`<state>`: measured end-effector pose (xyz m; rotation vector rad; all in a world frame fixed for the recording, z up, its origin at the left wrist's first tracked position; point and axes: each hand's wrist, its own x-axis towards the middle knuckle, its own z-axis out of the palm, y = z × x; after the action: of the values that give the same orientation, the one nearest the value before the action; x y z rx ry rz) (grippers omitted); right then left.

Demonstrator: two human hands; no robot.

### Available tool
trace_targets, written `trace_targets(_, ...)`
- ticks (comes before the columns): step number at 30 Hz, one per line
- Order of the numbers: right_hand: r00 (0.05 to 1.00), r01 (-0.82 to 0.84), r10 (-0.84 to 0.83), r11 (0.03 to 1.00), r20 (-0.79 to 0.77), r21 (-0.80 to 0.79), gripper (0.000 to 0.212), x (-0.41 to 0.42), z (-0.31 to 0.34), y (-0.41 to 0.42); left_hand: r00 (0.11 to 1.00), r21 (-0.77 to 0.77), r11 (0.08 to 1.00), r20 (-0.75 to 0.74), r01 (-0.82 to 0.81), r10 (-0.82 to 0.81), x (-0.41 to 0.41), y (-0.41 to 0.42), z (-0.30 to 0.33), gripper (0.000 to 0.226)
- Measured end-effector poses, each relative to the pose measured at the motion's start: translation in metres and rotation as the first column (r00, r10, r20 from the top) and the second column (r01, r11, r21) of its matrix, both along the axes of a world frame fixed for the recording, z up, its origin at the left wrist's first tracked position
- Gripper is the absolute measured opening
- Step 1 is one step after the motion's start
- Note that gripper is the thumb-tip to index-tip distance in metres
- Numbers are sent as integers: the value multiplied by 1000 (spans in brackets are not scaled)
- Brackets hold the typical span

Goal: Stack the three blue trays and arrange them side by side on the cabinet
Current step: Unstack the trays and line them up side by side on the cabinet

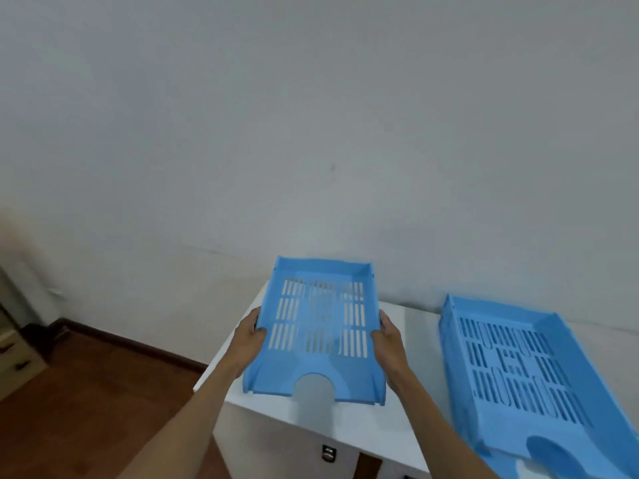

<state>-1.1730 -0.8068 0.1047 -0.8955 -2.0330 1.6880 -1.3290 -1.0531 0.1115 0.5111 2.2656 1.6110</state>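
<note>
I hold a light blue slotted tray (321,326) by its two long sides, over the left end of the white cabinet (311,423). My left hand (249,335) grips its left edge and my right hand (387,335) grips its right edge. The tray's notched front faces me; whether it touches the cabinet top I cannot tell. To the right, a stack of blue trays (525,382) lies on the cabinet, angled and partly cut off by the frame's edge. How many trays that stack holds is unclear.
A plain grey wall rises directly behind the cabinet. Brown wooden floor (86,392) lies to the left, with a beige drawer unit (14,354) at the far left edge. A small dark lock (328,453) sits on the cabinet front.
</note>
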Motion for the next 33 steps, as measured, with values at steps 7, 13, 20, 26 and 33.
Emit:
trace_targets(7,998,46,-44,997,34,-70,56,-28,-29,-47,993,-61,994,-72,-93,88,-29,-35,-46,43)
trace_targets(13,994,83,-73,989,85,-124,60,-49,-48,-57,997,-90,993,-2,-81,82,-51,-41,-75,44)
trace_targets(20,989,83,-75,995,131,-61,59,-70,-58,-60,990,-67,994,105,-91,98,-68,-32,-83,43)
trace_targets(26,983,57,-63,998,171,38,57,-73,-60,-62,984,-56,996,160,-67,75,-79,-30,-85,42)
trace_targets(33,968,68,-105,984,228,166,58,-74,-68,-69,972,-3,999,231,-35,35,-88,-29,-86,42)
